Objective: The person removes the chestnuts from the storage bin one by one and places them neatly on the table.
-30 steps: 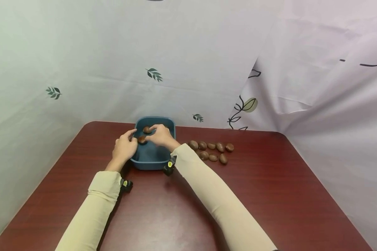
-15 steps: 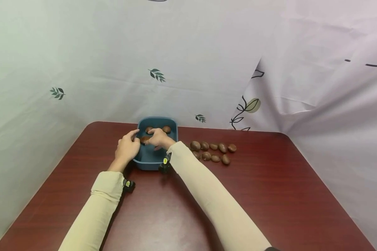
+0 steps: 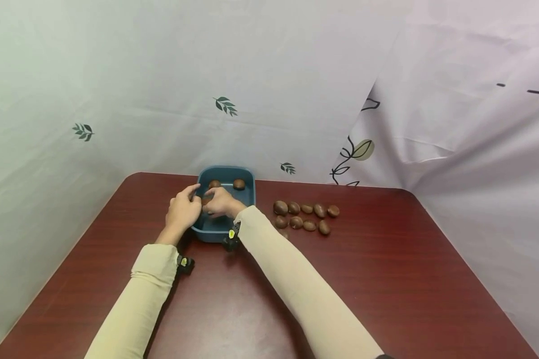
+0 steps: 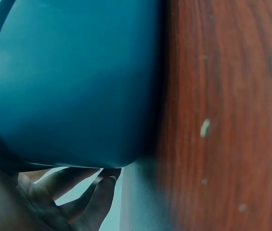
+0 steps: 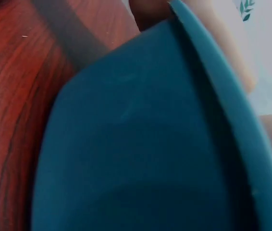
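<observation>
A blue plastic tub [image 3: 215, 236] stands near the table's back edge. My left hand [image 3: 182, 212] holds its left rim, with fingers [image 4: 100, 197] bent against the outside wall in the left wrist view. My right hand [image 3: 223, 203] reaches down inside, thumb and index finger around a brown chestnut [image 3: 206, 201] by the left wall. Two more chestnuts lie at the back of the tub, one at left [image 3: 214, 184] and one at right [image 3: 239, 184]. In the right wrist view the tub wall [image 5: 136, 130] hides most of the right hand.
Several chestnuts [image 3: 296, 222] lie in rough rows on the red-brown wooden table [image 3: 386, 259], right of the tub. My right sleeve [image 3: 292, 279] passes in front of the nearest of them. A white patterned cloth [image 3: 269, 89] hangs behind the table.
My right hand has drawn back from the tub's far part toward the chestnut at the left wall. The back right chestnut has come into full view. My left hand stays at the rim.
</observation>
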`<state>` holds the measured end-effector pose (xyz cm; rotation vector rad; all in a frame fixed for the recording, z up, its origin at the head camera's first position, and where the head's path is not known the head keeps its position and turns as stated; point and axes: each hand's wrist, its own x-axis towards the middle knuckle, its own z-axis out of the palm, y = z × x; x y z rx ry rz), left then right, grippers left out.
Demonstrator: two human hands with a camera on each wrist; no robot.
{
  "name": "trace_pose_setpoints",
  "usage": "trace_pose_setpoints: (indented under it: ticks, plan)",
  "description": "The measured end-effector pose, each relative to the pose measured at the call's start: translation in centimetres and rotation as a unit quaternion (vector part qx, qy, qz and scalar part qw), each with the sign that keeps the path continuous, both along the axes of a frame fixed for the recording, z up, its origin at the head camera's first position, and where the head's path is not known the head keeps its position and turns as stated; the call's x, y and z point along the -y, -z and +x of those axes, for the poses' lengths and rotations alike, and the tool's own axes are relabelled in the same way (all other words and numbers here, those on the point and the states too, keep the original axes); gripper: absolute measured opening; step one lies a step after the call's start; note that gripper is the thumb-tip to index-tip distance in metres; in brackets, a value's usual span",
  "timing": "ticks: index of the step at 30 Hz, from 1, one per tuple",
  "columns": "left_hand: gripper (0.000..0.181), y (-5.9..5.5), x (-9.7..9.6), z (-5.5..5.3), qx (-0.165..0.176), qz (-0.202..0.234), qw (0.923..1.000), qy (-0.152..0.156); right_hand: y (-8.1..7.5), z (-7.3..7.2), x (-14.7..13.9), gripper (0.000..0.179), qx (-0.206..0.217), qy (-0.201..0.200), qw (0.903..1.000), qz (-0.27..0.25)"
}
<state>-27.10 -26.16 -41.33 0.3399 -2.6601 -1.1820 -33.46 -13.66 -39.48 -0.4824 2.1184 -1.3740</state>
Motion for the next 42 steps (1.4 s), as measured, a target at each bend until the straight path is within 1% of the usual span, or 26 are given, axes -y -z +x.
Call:
trace_pose_setpoints:
  ticks: [3, 5, 11, 17, 21, 26, 31, 37, 42]
  plan:
    - [0.052, 0.0, 0.0, 0.0, 0.000, -0.001, 1.0000, -0.003, 0.2, 0.1, 0.1, 0.049, 0.005, 0.004, 1.0000, -0.007]
    - [0.052, 0.0, 0.0, -0.1, 0.000, -0.003, 1.0000, -0.004, 0.3, 0.3, 0.1, 0.045, -0.003, 0.004, 1.0000, -0.006]
    - [0.052, 0.1, -0.1, -0.2, -0.004, -0.006, 1.0000, -0.005, 0.2, 0.5, -0.2, 0.041, -0.047, 0.002, 0.9989, 0.000]
    - [0.052, 0.2, 0.0, 0.0, -0.002, -0.005, 1.0000, -0.001, -0.2, 0.6, -0.8, 0.037, -0.075, -0.011, 0.9971, 0.002]
    - [0.052, 0.2, 0.0, 0.1, -0.002, -0.005, 1.0000, 0.000, -0.8, 0.7, -1.7, 0.038, -0.088, -0.019, 0.9959, 0.004]
    - [0.051, -0.1, -0.1, 0.0, -0.001, -0.006, 1.0000, -0.003, -2.0, 0.8, -3.2, 0.043, -0.109, -0.030, 0.9935, 0.011]
    - [0.051, -0.3, 0.0, 0.0, -0.008, -0.003, 1.0000, -0.002, -3.1, 1.0, -4.9, 0.042, -0.130, -0.029, 0.9909, 0.016]
    - [0.051, -0.1, 0.1, -0.1, -0.003, -0.003, 1.0000, -0.001, -4.3, 1.7, -7.8, 0.041, -0.146, -0.031, 0.9880, 0.037]
    - [0.052, 0.1, 0.1, -0.1, -0.006, 0.001, 1.0000, 0.004, -4.8, 2.3, -10.5, 0.037, -0.164, -0.028, 0.9846, 0.054]
